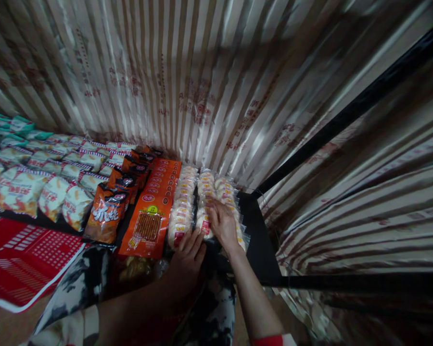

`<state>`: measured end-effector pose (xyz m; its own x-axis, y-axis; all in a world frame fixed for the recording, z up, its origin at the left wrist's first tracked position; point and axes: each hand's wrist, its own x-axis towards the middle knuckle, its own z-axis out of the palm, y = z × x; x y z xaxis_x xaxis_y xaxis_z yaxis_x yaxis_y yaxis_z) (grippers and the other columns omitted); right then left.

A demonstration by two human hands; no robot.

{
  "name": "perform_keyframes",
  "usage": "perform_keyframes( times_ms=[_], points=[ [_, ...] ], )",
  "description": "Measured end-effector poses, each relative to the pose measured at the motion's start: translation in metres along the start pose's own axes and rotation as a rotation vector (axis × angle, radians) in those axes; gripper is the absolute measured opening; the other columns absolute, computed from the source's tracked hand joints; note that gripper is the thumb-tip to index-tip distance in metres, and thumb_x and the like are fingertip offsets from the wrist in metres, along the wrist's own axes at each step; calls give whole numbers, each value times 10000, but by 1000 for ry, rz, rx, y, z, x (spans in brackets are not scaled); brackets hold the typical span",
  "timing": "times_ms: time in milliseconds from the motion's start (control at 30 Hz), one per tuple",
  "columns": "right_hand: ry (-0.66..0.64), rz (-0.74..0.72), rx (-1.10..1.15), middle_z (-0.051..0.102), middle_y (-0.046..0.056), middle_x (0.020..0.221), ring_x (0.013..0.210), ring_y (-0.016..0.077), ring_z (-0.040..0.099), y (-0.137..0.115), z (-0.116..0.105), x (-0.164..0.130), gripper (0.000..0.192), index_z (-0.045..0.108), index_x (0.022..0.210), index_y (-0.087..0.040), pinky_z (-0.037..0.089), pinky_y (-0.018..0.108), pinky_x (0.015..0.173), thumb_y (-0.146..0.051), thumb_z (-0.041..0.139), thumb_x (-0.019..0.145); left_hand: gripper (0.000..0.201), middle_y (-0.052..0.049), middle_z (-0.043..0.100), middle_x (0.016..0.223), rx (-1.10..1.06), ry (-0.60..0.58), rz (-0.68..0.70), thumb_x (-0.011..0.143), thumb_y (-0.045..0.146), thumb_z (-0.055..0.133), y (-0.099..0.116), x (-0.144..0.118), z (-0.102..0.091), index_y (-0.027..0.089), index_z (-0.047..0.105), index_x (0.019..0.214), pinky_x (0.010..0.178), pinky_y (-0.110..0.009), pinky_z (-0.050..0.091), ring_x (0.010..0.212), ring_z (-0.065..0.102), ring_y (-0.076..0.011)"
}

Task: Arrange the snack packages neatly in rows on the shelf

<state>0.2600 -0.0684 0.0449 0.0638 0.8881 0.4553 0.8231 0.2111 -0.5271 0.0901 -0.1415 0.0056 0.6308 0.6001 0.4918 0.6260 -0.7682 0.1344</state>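
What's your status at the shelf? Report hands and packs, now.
Left hand at near end of the clear packs of round white cakes. Right hand flat on the next pack row. Orange snack box alongside, nothing blocking.

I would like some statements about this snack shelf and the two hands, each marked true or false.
1. The right hand rests on clear packs of round white cakes. True.
2. The left hand holds the orange packet. False: it lies at the near end of the white cake packs.
3. A striped curtain hangs behind the shelf. True.
4. The orange packet lies right of the white cakes. False: left of them.
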Motion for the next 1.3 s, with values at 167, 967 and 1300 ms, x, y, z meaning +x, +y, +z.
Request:
perform_keyframes(
  times_ms=[167, 967, 1300],
  points=[
    [68, 284, 255, 588, 119, 1283, 1220, 210, 512, -52, 7, -63, 435, 578, 1219, -154, 383, 435, 1061, -396, 343, 944, 482, -185, 333, 1479, -18, -22, -95, 849, 247, 475, -4, -43, -25, 91, 469, 1305, 1105, -506, 263, 1423, 153, -320],
    [128, 570, 329, 531, 174, 1330, 1244, 246, 482, -82, 66, -103, 627, 491, 1301, -99, 351, 428, 1062, -534, 269, 907, 461, -174, 419, 1429, 107, 36, -204, 890, 250, 395, -27, -74, -23, 96, 432, 1323, 1101, -448, 261, 1392, 268, -272],
    [116, 667, 395, 494, 173, 1369, 1272, 233, 456, -90, 71, -83, 689, 469, 1324, -86, 349, 379, 1056, -576, 233, 901, 468, -179, 407, 1438, 83, 41, -287, 926, 273, 359, -64, -59, -33, 68, 411, 1344, 1106, -457, 298, 1388, 282, -272]
  ],
)
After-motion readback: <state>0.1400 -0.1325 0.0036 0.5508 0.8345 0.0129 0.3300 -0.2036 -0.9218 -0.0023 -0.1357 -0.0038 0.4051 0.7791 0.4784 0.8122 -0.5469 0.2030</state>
